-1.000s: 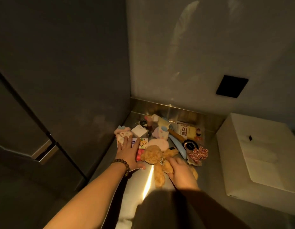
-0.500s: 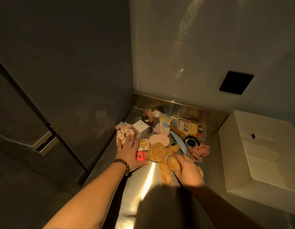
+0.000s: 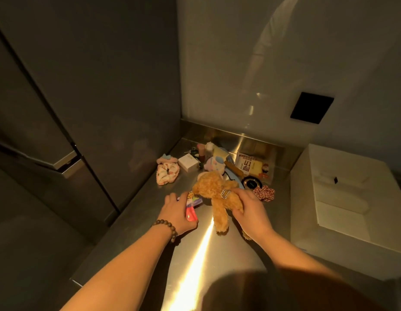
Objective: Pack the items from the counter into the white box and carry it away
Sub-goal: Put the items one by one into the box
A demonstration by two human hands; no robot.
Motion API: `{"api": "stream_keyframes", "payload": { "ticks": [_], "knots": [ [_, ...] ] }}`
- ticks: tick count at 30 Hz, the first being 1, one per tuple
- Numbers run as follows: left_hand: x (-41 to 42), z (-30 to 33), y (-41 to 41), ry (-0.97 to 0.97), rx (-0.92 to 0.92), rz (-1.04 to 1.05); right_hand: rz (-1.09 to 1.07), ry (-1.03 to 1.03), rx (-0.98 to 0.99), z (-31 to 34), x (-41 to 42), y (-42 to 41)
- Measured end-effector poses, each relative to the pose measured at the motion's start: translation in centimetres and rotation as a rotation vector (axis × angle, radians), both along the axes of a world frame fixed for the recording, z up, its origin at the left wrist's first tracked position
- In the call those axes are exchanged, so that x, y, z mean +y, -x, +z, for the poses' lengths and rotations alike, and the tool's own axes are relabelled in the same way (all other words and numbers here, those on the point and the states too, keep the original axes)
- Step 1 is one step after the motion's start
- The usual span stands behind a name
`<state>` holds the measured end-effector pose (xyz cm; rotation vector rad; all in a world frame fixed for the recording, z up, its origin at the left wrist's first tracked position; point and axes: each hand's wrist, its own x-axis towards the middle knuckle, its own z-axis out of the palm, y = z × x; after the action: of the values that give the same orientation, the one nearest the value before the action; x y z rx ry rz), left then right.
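Note:
My right hand (image 3: 250,211) grips a tan teddy bear (image 3: 214,194) by its body, lifted a little off the steel counter (image 3: 195,254). My left hand (image 3: 179,213), with a bead bracelet at the wrist, is closed over a small pink and purple packet (image 3: 193,206) beside the bear. The open white box (image 3: 352,198) stands on the counter to the right, with nothing visible inside. Behind the bear lies a heap of items: a floral scrunchie (image 3: 167,173), a small white carton (image 3: 188,162), a red checked scrunchie (image 3: 264,193), a yellow snack packet (image 3: 251,166).
A tall dark cabinet (image 3: 94,97) walls the counter's left side, and a pale wall with a black square plate (image 3: 311,108) rises behind. Small bottles (image 3: 202,151), a pastel plush (image 3: 214,163) and a black round tin (image 3: 252,182) sit near the back corner.
My left hand pulled back from the floral scrunchie and closed on the pink packet. My right hand raised the teddy bear and drew it toward me.

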<state>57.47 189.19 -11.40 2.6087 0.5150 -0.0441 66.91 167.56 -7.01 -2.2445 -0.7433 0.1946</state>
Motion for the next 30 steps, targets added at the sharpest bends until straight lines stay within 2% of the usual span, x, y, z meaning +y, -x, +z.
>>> {"api": "stream_keyframes", "payload": {
  "ticks": [5, 9, 13, 17, 23, 30],
  "knots": [
    [-2.0, 1.1, -0.5, 0.027, -0.038, -0.014, -0.001, -0.123, -0.02, 2.8, -0.6, -0.9],
    [-3.7, 3.9, -3.0, 0.036, -0.103, -0.033, -0.085, -0.212, -0.135, 7.3, -2.3, -3.4],
    [-6.2, 7.9, -6.9, 0.056, -0.198, -0.078, -0.236, -0.229, -0.281, 11.6, -7.3, -6.9],
    [-9.4, 11.3, -10.4, 0.041, -0.279, -0.136, -0.349, -0.258, -0.221, 13.2, -14.7, -9.0],
    [-13.6, 13.1, -13.5, 0.008, -0.327, -0.218, -0.385, -0.126, -0.09, 10.1, -22.8, -9.3],
    [-15.6, 13.4, -15.3, -0.018, -0.355, -0.289, -0.212, 0.149, 0.047, 7.7, -25.2, -9.1]
  ]
}}
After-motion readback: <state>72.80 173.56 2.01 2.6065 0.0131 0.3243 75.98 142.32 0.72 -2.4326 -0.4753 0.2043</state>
